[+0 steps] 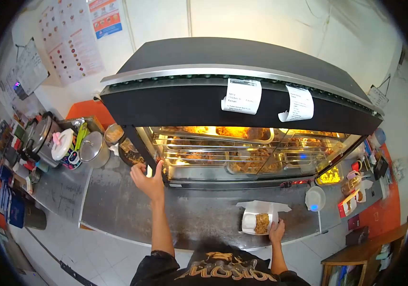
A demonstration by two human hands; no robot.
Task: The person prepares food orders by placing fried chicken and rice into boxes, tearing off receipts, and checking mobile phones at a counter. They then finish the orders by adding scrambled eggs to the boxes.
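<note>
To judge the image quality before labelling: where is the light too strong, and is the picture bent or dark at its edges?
Head view: the lamp glow inside the food warmer is overexposed; fisheye bends the counter edges; the corners are black; the food box is sharp.

Left hand (149, 183) is up on the left door edge of the heated display case (242, 100), thumb spread. Two order slips (242, 96) hang off the case's black hood. On the steel counter (127, 209) just in front of the case is a white takeaway box (260, 214) with fried chicken (261, 223) inside. The right hand (276, 232) is touching its near edge.
</note>
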